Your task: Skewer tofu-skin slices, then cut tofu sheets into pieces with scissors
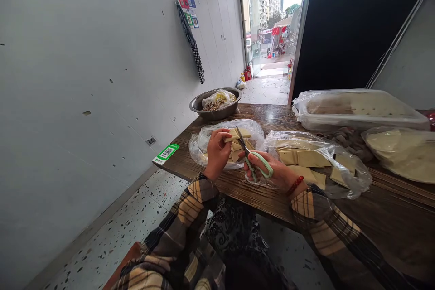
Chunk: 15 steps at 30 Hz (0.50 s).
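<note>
My left hand (217, 155) pinches a flat, pale-yellow strip that looks like tofu sheet (243, 134) between thumb and fingers. In my right hand (277, 173) is a pair of scissors (261, 162) with pale green handles and dark blades. The blades point up and away, crossing the strip at its near side; whether they touch it I cannot tell. Beneath both hands lies an open clear plastic bag (200, 145) with cut pieces inside. To the right, a second clear bag (362, 181) holds larger rectangular pale sheets (314, 158).
A metal bowl (217, 113) with thin sticks and a plastic bag stands at the table's far left. A bagged tray (360, 120) and a bag of pale round sheets (404, 154) lie right. Thin sticks (401, 188) rest nearby. A QR card (166, 153) sits at the left corner.
</note>
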Tool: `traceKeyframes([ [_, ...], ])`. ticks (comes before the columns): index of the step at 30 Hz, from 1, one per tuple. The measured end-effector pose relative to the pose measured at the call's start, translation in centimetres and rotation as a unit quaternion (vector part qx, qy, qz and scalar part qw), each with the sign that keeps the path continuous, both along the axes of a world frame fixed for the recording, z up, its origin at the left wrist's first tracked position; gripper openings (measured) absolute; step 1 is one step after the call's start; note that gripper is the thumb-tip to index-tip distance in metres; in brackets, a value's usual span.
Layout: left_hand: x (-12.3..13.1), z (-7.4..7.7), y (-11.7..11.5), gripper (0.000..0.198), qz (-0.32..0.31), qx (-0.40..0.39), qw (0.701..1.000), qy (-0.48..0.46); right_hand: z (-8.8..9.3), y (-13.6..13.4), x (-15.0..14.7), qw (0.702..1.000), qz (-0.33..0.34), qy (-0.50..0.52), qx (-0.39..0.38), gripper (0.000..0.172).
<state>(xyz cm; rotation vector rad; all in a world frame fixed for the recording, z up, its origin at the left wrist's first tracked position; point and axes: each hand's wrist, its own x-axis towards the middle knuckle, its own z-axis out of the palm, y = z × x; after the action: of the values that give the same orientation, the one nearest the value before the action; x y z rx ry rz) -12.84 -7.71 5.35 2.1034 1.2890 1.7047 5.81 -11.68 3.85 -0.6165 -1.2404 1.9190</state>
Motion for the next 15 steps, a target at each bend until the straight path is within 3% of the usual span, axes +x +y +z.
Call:
traceKeyframes([
  [5, -0.21, -0.03, 0.14, 0.008, -0.032, 0.001, 0.999, -0.029, 0.02, 0.00, -0.05, 1.000, -0.003, 0.002, -0.006, 0.049],
  [15, -0.48, -0.13, 0.40, 0.011, -0.029, 0.008, 0.999, -0.015, 0.11, 0.04, -0.30, 0.998, -0.041, -0.032, 0.039, 0.048],
])
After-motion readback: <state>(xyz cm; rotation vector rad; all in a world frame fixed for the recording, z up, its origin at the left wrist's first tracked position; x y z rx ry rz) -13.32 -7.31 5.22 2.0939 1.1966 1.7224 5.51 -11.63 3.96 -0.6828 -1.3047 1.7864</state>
